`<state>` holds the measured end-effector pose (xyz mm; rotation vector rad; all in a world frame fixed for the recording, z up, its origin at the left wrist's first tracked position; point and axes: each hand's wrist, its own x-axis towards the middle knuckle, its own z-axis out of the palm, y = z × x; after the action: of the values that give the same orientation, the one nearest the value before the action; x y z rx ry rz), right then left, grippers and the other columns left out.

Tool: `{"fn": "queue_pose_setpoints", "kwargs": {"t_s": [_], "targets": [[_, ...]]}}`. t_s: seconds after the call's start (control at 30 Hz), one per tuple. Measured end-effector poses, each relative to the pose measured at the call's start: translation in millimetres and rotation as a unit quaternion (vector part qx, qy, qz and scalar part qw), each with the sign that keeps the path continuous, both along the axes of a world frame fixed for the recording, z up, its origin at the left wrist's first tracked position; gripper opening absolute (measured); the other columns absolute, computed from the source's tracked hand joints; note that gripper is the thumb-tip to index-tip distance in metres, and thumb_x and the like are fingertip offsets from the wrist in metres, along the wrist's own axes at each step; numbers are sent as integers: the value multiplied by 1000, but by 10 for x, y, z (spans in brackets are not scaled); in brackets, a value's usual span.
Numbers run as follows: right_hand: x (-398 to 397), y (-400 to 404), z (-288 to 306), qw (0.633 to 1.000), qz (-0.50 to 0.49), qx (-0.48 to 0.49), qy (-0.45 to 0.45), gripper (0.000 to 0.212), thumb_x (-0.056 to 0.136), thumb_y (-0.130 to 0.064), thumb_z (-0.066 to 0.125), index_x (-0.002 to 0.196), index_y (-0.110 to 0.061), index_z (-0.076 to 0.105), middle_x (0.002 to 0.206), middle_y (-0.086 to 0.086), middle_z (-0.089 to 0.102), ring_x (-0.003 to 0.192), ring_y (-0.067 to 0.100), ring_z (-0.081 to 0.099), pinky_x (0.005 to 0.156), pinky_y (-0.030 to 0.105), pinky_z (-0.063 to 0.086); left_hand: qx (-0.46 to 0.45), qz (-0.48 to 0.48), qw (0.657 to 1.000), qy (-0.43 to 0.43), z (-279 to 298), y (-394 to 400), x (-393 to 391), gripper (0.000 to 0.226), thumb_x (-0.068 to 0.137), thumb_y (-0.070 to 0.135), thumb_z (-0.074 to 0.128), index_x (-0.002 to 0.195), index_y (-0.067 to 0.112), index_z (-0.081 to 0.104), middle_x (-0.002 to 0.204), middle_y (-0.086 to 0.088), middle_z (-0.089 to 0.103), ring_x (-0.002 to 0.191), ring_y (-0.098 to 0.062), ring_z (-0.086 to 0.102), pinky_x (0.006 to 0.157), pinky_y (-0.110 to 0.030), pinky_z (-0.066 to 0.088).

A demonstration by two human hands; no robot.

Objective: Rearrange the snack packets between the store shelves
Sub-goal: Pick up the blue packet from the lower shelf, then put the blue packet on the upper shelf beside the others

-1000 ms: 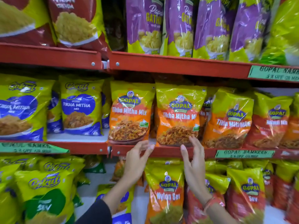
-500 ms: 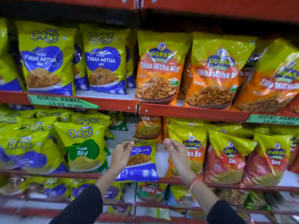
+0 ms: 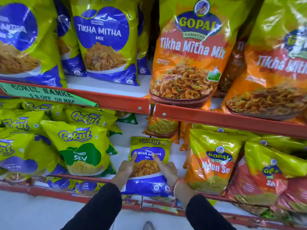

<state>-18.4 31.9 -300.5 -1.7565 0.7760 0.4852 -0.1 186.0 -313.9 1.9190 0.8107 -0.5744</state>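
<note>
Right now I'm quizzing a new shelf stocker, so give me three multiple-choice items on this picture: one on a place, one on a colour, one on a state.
1. Where is the small packet the hands hold?
A. Top shelf
B. Lower shelf, between the Sev bag and the Nylon Sev bag
C. On the floor

2. What colour is the shelf edge?
A. Red
B. White
C. Black

3. How do the left hand and right hand meet the packet?
A. Both touch its front
B. Only one touches
C. Neither touches

Answers: B, those bags flank it; A, the rails are red; A, fingers of both press its face.
</note>
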Motion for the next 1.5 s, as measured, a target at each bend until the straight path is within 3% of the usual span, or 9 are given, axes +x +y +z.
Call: {"fn": "queue_pose_setpoints", "kwargs": {"t_s": [0.13,0.23,0.3,0.4,0.6,0.93,1.2,1.4,1.5], "targets": [[-31,-2,-67,999,-21,-10,-27,61,75,-68,65,80,-8,53,75,3,51,69,19,48,60,34,35,25,17,999,-37,30,9,-83,70,92,59,34,106,-4,62,120,-29,61,114,-39,56,89,-36,40],[-164,-20,-36,994,-50,-19,-92,53,82,-60,63,59,-15,48,58,0,45,57,16,42,54,33,31,36,32,991,-126,83,9,-250,60,93,56,32,78,4,59,91,-24,65,93,-39,59,74,-35,36],[-289,5,-13,987,-64,-18,-146,51,87,-52,61,55,-15,47,54,1,43,55,17,40,51,30,29,19,58,979,-196,158,5,-421,56,94,52,34,62,8,48,63,-12,54,73,-33,52,63,-36,33],[-525,77,63,971,-78,-29,-226,50,91,-44,61,54,-18,39,55,2,34,56,17,33,50,30,25,7,83,956,-280,309,50,-700,54,95,46,37,50,17,35,49,-4,39,55,-27,41,58,-37,29],[-1062,303,368,939,-108,-40,-323,58,92,-37,61,53,-20,23,54,-2,20,46,9,20,44,25,21,4,76,931,-357,559,283,-1155,58,95,45,39,49,13,26,47,-4,28,49,-23,30,56,-37,24],[-1432,680,1062,896,-166,35,-409,61,89,-37,66,43,-23,29,37,-11,20,43,7,21,47,27,20,-44,86,870,-483,1225,628,-1435,54,95,44,40,49,19,26,39,6,24,47,-13,23,53,-33,23],[-854,902,2233,818,-140,79,-552,49,86,-49,66,51,-20,46,47,-13,25,56,14,22,56,33,20,-86,107,774,-619,2448,867,-859,51,85,57,39,51,23,22,37,7,23,46,-6,18,46,-26,16],[-208,1067,2912,761,-104,99,-633,50,86,-48,62,57,-12,44,57,4,28,53,12,23,50,31,18,-80,133,709,-688,3087,1010,-256,53,88,56,37,54,20,18,51,4,17,49,-12,17,49,-30,15],[141,1136,3072,742,-91,119,-653,33,84,-49,60,76,-18,68,63,3,52,58,8,40,47,23,31,-81,147,687,-707,3251,1038,20,50,93,46,37,55,20,17,53,4,16,43,-7,18,45,-25,14]]}}
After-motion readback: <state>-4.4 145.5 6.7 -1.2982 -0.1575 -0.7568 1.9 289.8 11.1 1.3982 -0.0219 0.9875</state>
